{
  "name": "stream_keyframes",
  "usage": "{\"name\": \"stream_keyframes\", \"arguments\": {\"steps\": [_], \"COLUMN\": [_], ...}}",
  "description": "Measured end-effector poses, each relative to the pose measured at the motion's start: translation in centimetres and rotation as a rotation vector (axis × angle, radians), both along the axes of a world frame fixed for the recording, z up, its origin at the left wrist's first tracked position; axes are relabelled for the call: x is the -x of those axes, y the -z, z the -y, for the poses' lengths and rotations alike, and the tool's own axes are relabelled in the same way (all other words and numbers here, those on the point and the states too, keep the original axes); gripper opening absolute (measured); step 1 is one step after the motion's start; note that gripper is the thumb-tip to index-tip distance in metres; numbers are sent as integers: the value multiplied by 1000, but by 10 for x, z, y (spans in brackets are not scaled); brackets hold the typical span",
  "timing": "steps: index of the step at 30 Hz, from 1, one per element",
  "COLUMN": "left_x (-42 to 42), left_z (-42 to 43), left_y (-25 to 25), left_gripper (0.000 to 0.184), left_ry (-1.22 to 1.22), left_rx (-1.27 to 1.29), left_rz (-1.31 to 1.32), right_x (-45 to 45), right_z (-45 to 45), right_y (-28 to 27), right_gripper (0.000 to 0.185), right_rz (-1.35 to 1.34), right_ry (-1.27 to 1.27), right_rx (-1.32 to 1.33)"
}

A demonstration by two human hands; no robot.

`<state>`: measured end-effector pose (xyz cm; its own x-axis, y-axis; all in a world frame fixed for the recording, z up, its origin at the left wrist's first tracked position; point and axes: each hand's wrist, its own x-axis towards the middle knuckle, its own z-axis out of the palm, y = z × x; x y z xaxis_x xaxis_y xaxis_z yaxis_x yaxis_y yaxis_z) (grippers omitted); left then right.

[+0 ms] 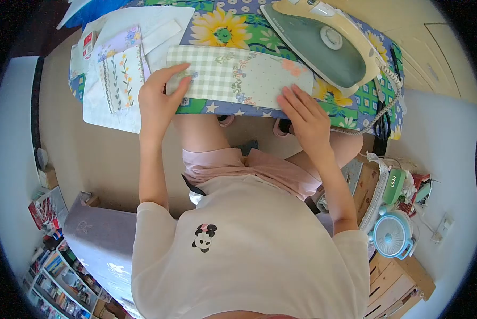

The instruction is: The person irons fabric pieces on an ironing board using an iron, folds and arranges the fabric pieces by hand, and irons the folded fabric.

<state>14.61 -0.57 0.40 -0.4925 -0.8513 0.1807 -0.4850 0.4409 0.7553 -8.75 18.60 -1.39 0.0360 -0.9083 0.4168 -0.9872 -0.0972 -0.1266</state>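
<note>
So the patchwork fabric strip (pixel 222 75) is lying across the flowery ironing board (pixel 217 29) right beside the iron (pixel 315 50), left hand (pixel 160 95) on one end, thumb and forefinger apart, right hand (pixel 308 121) kinda flat on the other.

A lived-in room in a home, seen around an ironing board (pixel 220 31).
A steam iron (pixel 318 45) is on the flower-printed board; cream panelled doors (pixel 408 56) are beyond it. Left of the board and nearer the wearer are a packed bookshelf (pixel 59 285) and fabric-covered furniture (pixel 101 228); right and nearer, a turquoise fan (pixel 392 235), slatted wooden furniture (pixel 398 290) and a wall socket (pixel 445 226).
</note>
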Motion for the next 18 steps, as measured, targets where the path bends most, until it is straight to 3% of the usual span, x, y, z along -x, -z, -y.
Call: {"name": "stream_keyframes", "arguments": {"steps": [2, 18], "left_x": [1, -1], "left_z": [2, 3], "left_y": [6, 0], "left_gripper": [22, 21], "left_ry": [54, 57], "left_rx": [194, 250], "left_rz": [-102, 5], "right_x": [-1, -17], "right_z": [1, 7], "right_y": [-6, -17], "right_gripper": [36, 40], "right_rz": [-37, -47], "right_ry": [-40, -47], "right_rx": [-22, -135]}}
